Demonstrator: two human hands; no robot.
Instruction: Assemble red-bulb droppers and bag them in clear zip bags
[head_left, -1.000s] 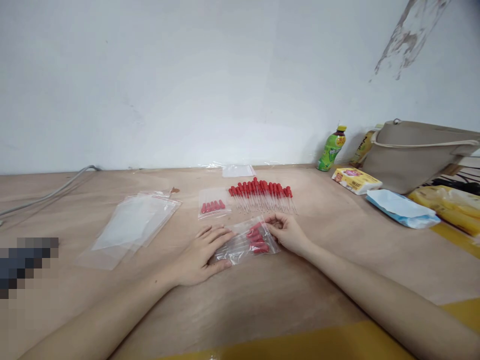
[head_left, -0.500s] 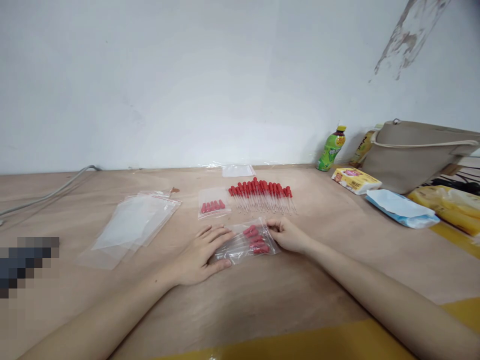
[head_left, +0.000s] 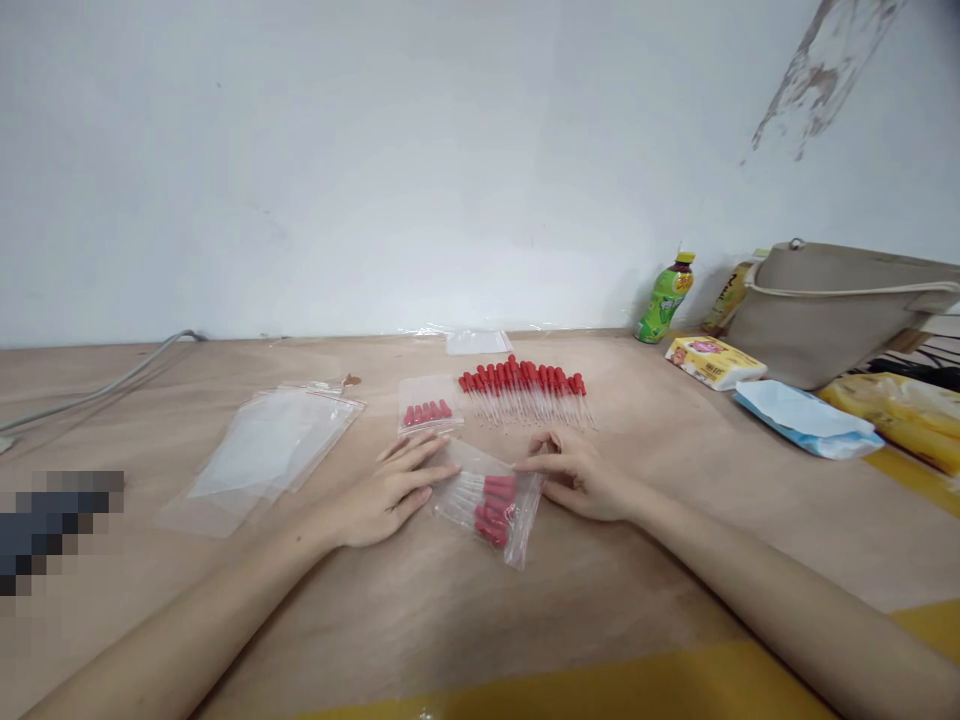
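A clear zip bag (head_left: 472,458) lies in front of me with several red-bulbed droppers (head_left: 496,505) inside, their bulbs towards its right end. My left hand (head_left: 386,493) rests on the table at the bag's left side, fingers stretched out and fingertips touching its edge. At the bag's upper right edge, my right hand (head_left: 577,472) has its index finger and thumb around the plastic; the other fingers are curled. Just beyond, another zip bag (head_left: 427,390) holds droppers, beside a loose row of red-bulbed droppers (head_left: 525,385).
Flat clear bags (head_left: 259,450) overlap on the left. A small white bag (head_left: 478,342) lies by the wall. On the right stand a green drink bottle (head_left: 665,300), a tissue pack (head_left: 716,362), a blue-white packet (head_left: 808,418) and a beige bag (head_left: 832,320). A grey cable (head_left: 112,378) runs far left.
The bag with droppers has turned clockwise, its right end swinging towards me. My left hand has shifted slightly left and away from me; my right index finger has stretched out over the bag's edge.
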